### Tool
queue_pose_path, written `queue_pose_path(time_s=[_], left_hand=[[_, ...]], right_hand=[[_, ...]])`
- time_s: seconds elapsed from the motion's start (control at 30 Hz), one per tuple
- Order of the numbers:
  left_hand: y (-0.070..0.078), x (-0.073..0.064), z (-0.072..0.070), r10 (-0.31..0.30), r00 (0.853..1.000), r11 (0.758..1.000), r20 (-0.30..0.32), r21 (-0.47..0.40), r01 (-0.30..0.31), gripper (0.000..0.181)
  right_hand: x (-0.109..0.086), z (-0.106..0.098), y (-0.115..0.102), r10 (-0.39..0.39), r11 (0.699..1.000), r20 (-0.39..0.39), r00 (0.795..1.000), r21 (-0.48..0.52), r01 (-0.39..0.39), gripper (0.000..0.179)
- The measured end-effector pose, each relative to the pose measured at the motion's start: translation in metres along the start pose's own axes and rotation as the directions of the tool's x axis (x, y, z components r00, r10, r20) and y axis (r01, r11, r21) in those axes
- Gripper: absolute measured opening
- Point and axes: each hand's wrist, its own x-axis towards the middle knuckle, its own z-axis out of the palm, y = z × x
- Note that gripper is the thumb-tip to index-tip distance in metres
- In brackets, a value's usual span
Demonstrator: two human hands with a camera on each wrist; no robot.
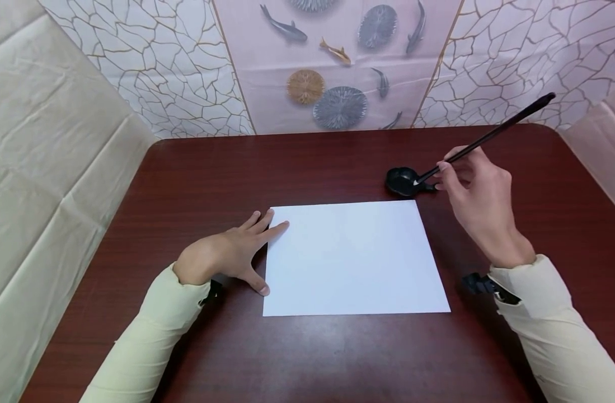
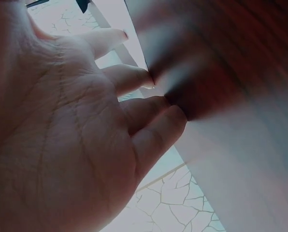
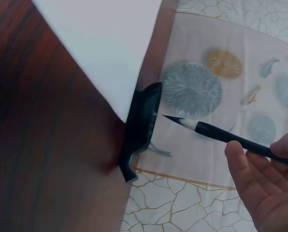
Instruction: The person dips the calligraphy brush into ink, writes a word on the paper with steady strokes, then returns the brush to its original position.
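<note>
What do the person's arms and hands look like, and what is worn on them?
The left sleeve and right sleeve are long, creased and pale cream. Black wrist gear shows at the left cuff and, more fully, at the right cuff. The left hand and right hand wear no gloves.

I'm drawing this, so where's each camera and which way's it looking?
Head: on the head, facing forward-down at white rectangular paper; left fingers, right fingers, cream sleeves show.
Left wrist: there, facing its palm and fingers.
Right wrist: there, facing the slim black-handled brush and shallow black dish; fingers show.
Head and right wrist share brush, dish.
</note>
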Motion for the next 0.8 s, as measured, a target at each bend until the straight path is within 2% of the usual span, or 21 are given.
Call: queue_pose_path(time_s=[0.2, 0.4, 0.8], left_hand=[[0.000, 0.001, 0.000, -0.001, 1.000, 1.000, -0.002, 0.011, 0.001, 0.134], [0.001, 0.001, 0.001, -0.007, 1.000, 1.000, 0.001, 0.011, 0.007, 0.134], [0.000, 0.002, 0.002, 0.004, 1.000, 1.000, -0.003, 0.017, -0.004, 0.135]], right_hand=[[0.007, 0.009, 0.008, -0.024, 0.999, -0.019, 1.000, 0.023, 0.025, 0.020], [0.014, 0.016, 0.011, -0.005, 0.999, -0.016, 1.000, 0.032, 0.006, 0.018], [0.012, 0.018, 0.021, 0.024, 1.000, -0.010, 1.000, 0.020, -0.024, 0.019]])
